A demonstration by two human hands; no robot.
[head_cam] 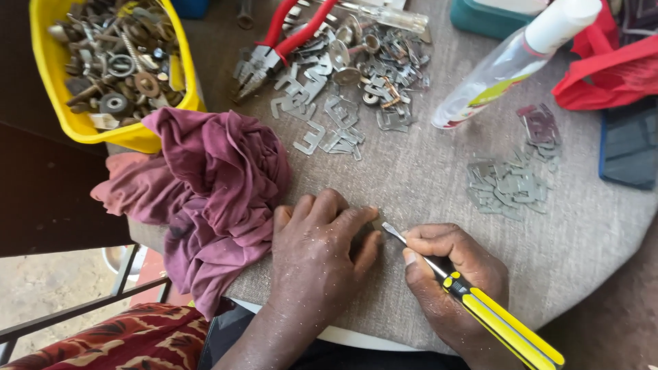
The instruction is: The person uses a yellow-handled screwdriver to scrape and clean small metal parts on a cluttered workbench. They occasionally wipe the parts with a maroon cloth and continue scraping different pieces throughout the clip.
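My left hand [319, 240] lies palm down on the grey cloth-covered table [425, 185], its fingertips pressing a small flat metal piece that is mostly hidden under them. My right hand [452, 270] grips a screwdriver with a yellow and black handle [504, 325]. Its metal tip [392, 231] touches the spot just under my left fingertips. A crumpled maroon cloth [212, 185] lies right beside my left hand.
A yellow tub [55, 75] of nuts, washers and bolts stands at the far left. Red-handled pliers [274, 48] lie among several loose metal clips [343, 89]. A clear bottle [507, 65], a smaller pile of flat metal pieces [507, 185], red fabric [610, 68] and a dark flat object [629, 144] lie to the right.
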